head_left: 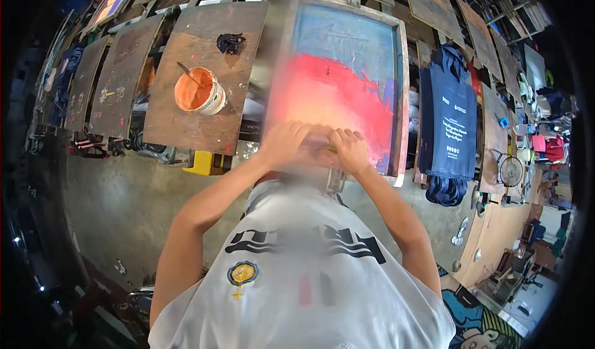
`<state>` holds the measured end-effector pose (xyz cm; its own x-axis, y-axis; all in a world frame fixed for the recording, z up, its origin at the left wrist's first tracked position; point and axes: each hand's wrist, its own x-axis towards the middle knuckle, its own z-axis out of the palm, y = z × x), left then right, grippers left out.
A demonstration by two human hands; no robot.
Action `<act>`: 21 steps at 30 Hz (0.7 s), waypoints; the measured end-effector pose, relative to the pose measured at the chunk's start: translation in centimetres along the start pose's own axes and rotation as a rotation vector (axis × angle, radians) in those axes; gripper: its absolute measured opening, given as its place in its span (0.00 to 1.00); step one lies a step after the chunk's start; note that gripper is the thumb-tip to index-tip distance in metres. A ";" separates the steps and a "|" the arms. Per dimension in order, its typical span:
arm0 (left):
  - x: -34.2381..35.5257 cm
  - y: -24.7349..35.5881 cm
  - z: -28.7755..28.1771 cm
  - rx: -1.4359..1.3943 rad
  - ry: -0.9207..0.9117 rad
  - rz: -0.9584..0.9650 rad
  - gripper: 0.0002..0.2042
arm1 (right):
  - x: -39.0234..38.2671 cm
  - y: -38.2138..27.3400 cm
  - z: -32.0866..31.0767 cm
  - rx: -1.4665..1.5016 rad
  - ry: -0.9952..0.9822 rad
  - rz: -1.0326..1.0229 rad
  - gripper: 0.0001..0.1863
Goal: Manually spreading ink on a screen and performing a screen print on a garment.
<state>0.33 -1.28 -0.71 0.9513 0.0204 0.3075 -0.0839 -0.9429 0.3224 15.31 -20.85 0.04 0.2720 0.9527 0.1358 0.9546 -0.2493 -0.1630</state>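
Note:
A screen-printing frame (401,95) with a pale wooden border lies in front of me. Wet red ink (338,85) covers the lower part of its bluish mesh (341,36), fading to orange near my hands. My left hand (286,139) and my right hand (348,147) are side by side at the frame's near end. Their fingers curl over what appears to be the bar of a squeegee (319,129). A blurred band down the middle of the view hides most of that tool and the frame's left side.
Left of the frame, a board (204,33) holds a bucket of orange ink (199,92) with a stick in it and a crumpled black rag (230,43). On the right hang navy tote bags (451,113) with white print. A yellow object (201,163) sits below the boards.

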 end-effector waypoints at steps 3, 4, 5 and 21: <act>1.4 -1.7 -0.5 0.174 0.060 0.025 0.20 | 2.8 0.8 0.2 -0.072 0.055 -0.009 0.22; 1.5 -2.5 0.4 0.148 0.078 -0.005 0.21 | 3.6 0.8 -0.2 -0.095 0.060 -0.001 0.20; 1.6 -2.5 0.3 0.148 0.079 -0.002 0.21 | 3.7 0.7 -0.6 -0.097 0.062 0.001 0.20; -0.9 -0.1 -0.5 -0.014 -0.078 -0.028 0.22 | 0.0 -1.4 -0.7 0.097 -0.009 0.014 0.27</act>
<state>-0.72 -1.06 -0.52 0.9735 0.0207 0.2276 -0.0602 -0.9375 0.3428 14.05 -20.63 0.97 0.2836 0.9509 0.1240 0.9345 -0.2450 -0.2583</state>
